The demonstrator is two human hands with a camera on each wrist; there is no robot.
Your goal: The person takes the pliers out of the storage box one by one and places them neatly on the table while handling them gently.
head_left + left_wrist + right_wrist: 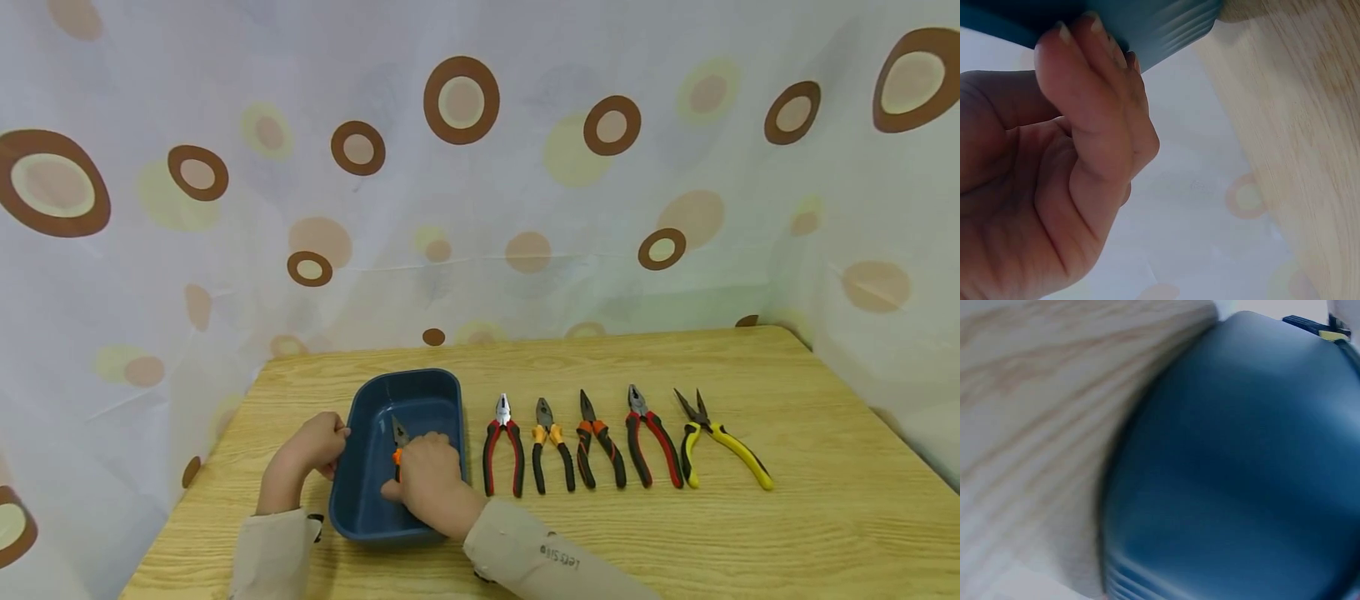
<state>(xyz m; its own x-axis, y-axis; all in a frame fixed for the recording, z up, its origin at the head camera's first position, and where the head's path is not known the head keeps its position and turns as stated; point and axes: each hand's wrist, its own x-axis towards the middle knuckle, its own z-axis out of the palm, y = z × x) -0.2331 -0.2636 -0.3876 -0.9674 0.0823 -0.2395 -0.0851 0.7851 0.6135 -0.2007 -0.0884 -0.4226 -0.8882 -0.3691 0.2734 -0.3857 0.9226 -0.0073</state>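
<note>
A deep blue plastic tray (360, 508) stands at the left of the table. My right hand (431, 479) reaches down inside it and grips a pair of pliers (401, 432). Their grey nose points away from me and an orange part of the handles shows; the hand covers the rest. At the tray's left side my left hand (315, 442) holds the rim with bent fingers. In the left wrist view, the fingertips (1060, 37) touch the blue wall. The tray's outer wall (1229, 456) fills much of the right wrist view, where the right hand is out of sight.
Right of the tray lies a row of pliers: red-black pliers (503, 442), yellow-black pliers (547, 437), orange-black pliers (597, 442), another red-black pair (652, 437) and spread yellow long-nose pliers (720, 437). A spotted curtain (480, 200) hangs behind the wooden table (787, 533).
</note>
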